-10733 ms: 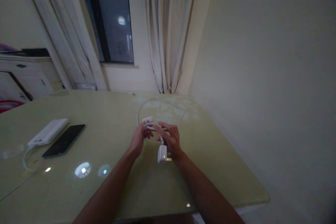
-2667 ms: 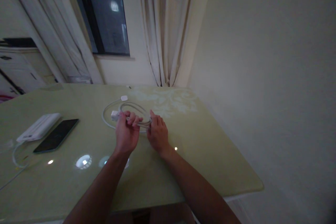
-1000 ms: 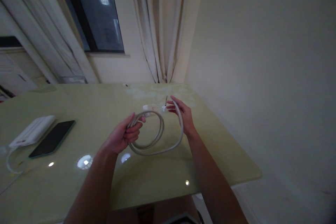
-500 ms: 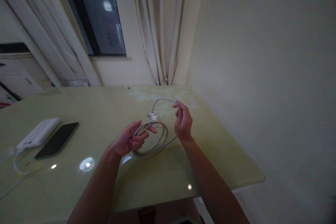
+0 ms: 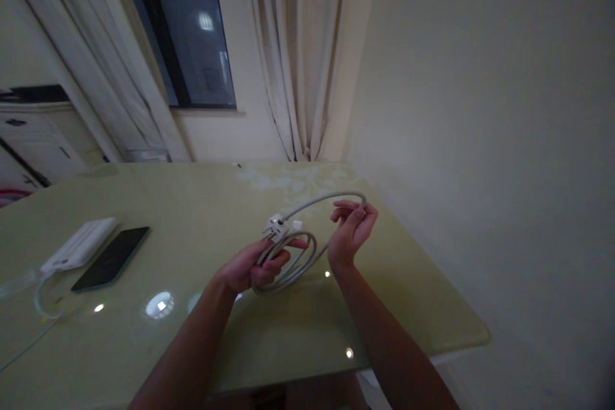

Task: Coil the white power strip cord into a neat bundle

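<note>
My left hand (image 5: pixel 262 264) is closed around several loops of a grey-white power cable (image 5: pixel 292 277), held above the table. Just beyond those fingers sits the cable's white plug (image 5: pixel 276 228), its metal prongs pointing left. A small white block (image 5: pixel 297 225) shows behind the loops; whether it belongs to the plug I cannot tell. To the right, my right hand (image 5: pixel 354 230) pinches the same cable, which arcs from the plug over to its fingers and runs back down toward the coil.
On the left of the glossy green table (image 5: pixel 423 307) lie a black phone (image 5: pixel 111 259) and a white power bank (image 5: pixel 79 243) with a thin white cable (image 5: pixel 29 347). A wall (image 5: pixel 480 141) borders the right side; a curtain (image 5: pixel 300 57) hangs behind.
My right hand has moved right, drawing out the cable's arc. The plug has come nearer my left hand and turned, showing its prongs. The left hand keeps its hold and has shifted slightly right.
</note>
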`<state>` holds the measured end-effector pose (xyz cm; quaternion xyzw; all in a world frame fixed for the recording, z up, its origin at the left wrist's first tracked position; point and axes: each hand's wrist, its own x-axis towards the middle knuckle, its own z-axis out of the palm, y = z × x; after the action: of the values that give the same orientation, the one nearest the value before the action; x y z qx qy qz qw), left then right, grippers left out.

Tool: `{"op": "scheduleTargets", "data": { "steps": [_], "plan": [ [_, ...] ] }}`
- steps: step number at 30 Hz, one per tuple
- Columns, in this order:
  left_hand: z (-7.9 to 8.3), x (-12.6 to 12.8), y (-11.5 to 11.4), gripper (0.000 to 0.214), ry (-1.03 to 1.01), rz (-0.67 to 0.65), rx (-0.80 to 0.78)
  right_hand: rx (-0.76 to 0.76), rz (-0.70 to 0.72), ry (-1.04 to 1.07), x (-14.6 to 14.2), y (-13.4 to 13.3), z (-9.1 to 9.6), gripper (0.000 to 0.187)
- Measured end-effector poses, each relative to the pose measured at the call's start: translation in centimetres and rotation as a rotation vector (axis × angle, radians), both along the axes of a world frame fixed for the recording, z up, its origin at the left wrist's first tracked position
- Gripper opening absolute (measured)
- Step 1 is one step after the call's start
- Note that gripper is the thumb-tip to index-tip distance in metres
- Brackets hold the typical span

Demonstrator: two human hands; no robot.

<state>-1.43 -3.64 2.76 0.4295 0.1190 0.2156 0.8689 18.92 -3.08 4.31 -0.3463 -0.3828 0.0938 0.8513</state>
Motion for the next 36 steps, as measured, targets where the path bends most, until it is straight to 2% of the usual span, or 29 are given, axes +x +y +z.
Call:
{"op": "scheduleTargets", "data": {
  "steps": [3, 6, 9, 12, 15, 18, 21, 25, 28, 31, 34, 36],
  "plan": [
    [-0.1, 0.7, -0.2, 0.045, 0.022, 0.017, -0.007, -0.003, -0.069, -0.06, -0.1, -0.3, -0.1, 0.022],
    [-0.1, 1.2, -0.8, 0.054, 0.052, 0.044, 0.043, 0.011, -0.134, -0.171, -0.3, -0.7, -0.3, 0.024],
    [0.1, 1.2, -1.5, 0.067, 0.044, 0.063, 0.144, 0.038, -0.207, -0.357, -0.2, -1.0, -0.8, 0.03],
    [0.1, 1.2, -1.7, 0.063, 0.053, 0.042, 0.174, 0.027, -0.274, -0.577, -0.2, -1.3, -1.5, 0.032],
    [-0.2, 1.5, -1.5, 0.057, 0.083, 0.113, 0.135, 0.018, -0.149, -0.731, -0.2, -1.6, -1.9, 0.025],
    [-0.7, 1.8, -0.9, 0.067, 0.107, 0.188, 0.053, 0.076, -0.009, -0.863, -0.3, -1.8, -2.0, 0.021],
    [-0.9, 2.1, -0.6, 0.074, 0.118, 0.242, -0.019, 0.099, 0.038, -0.941, -0.5, -1.9, -1.9, 0.025],
    [-0.5, 2.2, -0.5, 0.076, 0.034, 0.345, -0.079, 0.025, 0.163, -1.07, -1.1, -2.1, -1.6, 0.039],
    [-0.1, 2.2, -0.3, 0.06, -0.05, 0.442, -0.094, -0.002, 0.217, -1.155, -1.9, -2.1, -1.6, 0.053],
    [0.3, 1.8, 0.0, 0.037, -0.07, 0.541, -0.063, -0.045, 0.177, -1.166, -2.7, -2.5, -2.2, 0.062],
    [0.9, 1.0, 0.5, 0.028, -0.119, 0.666, -0.041, 0.018, 0.158, -1.101, -3.2, -3.2, -2.8, 0.059],
    [1.3, 0.3, 0.8, 0.029, -0.2, 0.751, -0.036, 0.106, 0.24, -1.094, -3.5, -3.7, -3.2, 0.05]
  ]
}}
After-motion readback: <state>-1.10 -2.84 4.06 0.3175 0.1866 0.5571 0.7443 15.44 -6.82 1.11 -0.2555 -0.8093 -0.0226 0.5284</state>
